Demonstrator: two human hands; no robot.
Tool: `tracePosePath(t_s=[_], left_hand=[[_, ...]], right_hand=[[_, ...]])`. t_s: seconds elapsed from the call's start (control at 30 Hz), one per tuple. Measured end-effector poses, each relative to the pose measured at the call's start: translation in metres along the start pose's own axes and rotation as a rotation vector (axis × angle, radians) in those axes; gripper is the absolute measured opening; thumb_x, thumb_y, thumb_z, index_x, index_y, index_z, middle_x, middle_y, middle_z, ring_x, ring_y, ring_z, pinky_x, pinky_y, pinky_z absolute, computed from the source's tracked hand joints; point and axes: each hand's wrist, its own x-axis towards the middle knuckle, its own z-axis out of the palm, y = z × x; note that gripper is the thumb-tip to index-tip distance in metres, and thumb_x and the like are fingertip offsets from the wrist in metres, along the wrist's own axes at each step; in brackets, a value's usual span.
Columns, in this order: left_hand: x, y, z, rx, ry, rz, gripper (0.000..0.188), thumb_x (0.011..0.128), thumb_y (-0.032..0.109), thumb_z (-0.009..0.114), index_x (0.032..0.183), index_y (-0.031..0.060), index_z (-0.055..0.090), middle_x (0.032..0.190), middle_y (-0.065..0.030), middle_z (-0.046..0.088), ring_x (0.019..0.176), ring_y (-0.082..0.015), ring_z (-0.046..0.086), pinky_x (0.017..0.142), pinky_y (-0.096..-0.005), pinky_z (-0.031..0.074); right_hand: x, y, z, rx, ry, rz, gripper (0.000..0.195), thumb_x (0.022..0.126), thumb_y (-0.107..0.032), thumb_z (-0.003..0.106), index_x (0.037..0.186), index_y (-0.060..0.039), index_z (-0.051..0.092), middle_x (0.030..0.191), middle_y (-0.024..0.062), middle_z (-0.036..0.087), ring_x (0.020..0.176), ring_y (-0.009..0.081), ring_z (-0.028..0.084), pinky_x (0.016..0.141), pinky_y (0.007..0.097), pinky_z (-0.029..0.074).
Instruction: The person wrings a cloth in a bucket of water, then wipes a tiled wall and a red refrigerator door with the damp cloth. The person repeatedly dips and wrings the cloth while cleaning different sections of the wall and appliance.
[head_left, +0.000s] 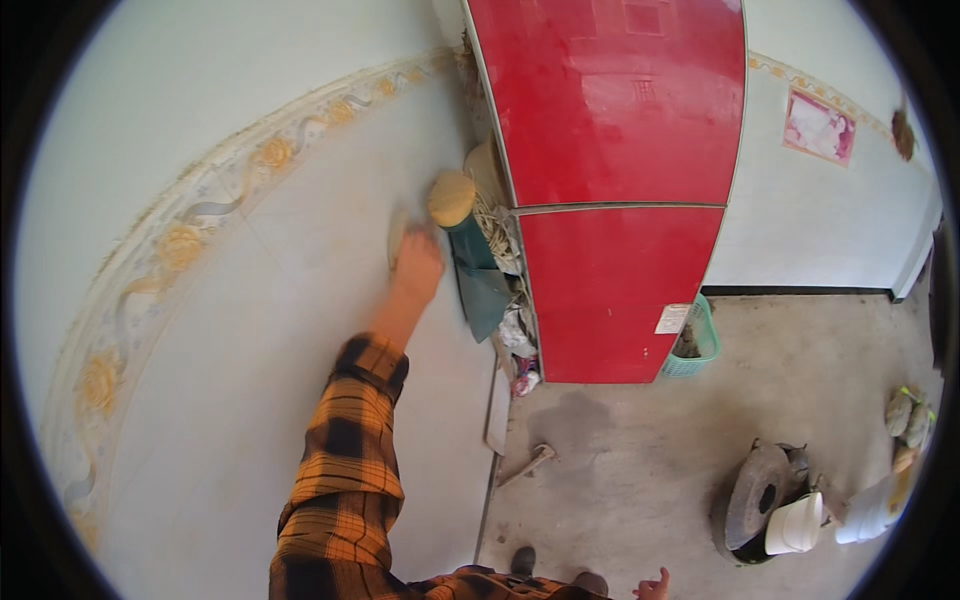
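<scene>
My left hand (420, 256), in an orange and black plaid sleeve, is raised against the pale wall (285, 300) and looks shut on a pale, flat object (397, 236). Motion blurs both, so the object's kind cannot be told. Just right of this hand, a dark green cover or roll (474, 262) with a round tan end leans in the gap beside a red cabinet or refrigerator (622, 292). Low in the picture, partly cut off by the edge, my right hand (654, 585) shows its fingers apart, holding nothing visible.
Cord and wrapped items fill the narrow gap by the red unit. A green plastic basket (694, 345) stands behind it. On the concrete floor lie a hammer-like tool (529, 463) and a round dark stove-like object (750, 495) beside a white bucket (795, 525). A floral border runs along the wall.
</scene>
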Motion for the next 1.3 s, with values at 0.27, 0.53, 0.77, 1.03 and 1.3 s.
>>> tracePosePath(t_s=[0.27,0.53,0.77,1.03,1.3], left_hand=[[-0.126,0.133,0.061,-0.405,-0.756,0.170,0.022,0.075,0.036,0.067,0.086,0.0184,0.075,0.092,-0.0058,0.072,0.093,-0.0223,0.066,0.083,-0.0389,0.045],[-0.002,0.025,-0.031,-0.334,0.044,-0.252,0.026,0.068,0.004,0.064,0.094,0.0069,0.066,0.097,-0.0099,0.062,0.092,-0.0278,0.056,0.080,-0.0408,0.041],[0.048,-0.009,-0.035,-0.152,0.097,-0.196,0.034,0.067,0.004,0.063,0.100,0.0006,0.065,0.119,-0.0130,0.059,0.102,-0.0275,0.052,0.086,-0.0408,0.040],[0.072,0.002,0.016,-0.306,0.104,-0.347,0.037,0.075,0.007,0.059,0.111,0.0020,0.064,0.124,-0.0111,0.058,0.111,-0.0279,0.053,0.091,-0.0438,0.040],[0.053,0.031,0.102,-0.836,0.175,-0.271,0.033,0.089,0.014,0.053,0.120,0.0032,0.057,0.126,-0.0139,0.058,0.118,-0.0317,0.053,0.102,-0.0428,0.040]], right_hand=[[0.023,-0.083,0.016,-0.074,0.061,-0.133,0.074,0.082,-0.013,0.064,0.148,-0.0098,0.032,0.082,0.0094,0.069,0.067,0.0181,0.064,0.066,0.0345,0.054],[0.219,-0.413,0.246,-0.132,-0.459,-0.902,0.057,0.083,0.000,0.058,0.137,-0.0136,0.050,0.096,0.0090,0.068,0.072,0.0204,0.064,0.068,0.0299,0.051],[0.235,-0.663,0.442,0.006,-0.860,-1.415,0.070,0.079,0.010,0.046,0.143,-0.0182,0.041,0.135,0.0124,0.051,0.118,0.0360,0.053,0.091,0.0391,0.049],[0.223,-0.693,0.472,-0.498,-0.779,-1.195,0.085,0.082,-0.003,0.054,0.153,-0.0154,0.009,0.135,0.0188,0.050,0.117,0.0385,0.051,0.087,0.0476,0.047],[0.259,-0.651,0.453,-0.136,-0.861,-1.109,0.090,0.083,-0.007,0.058,0.154,-0.0184,0.005,0.137,0.0251,0.048,0.106,0.0421,0.058,0.088,0.0469,0.048]])
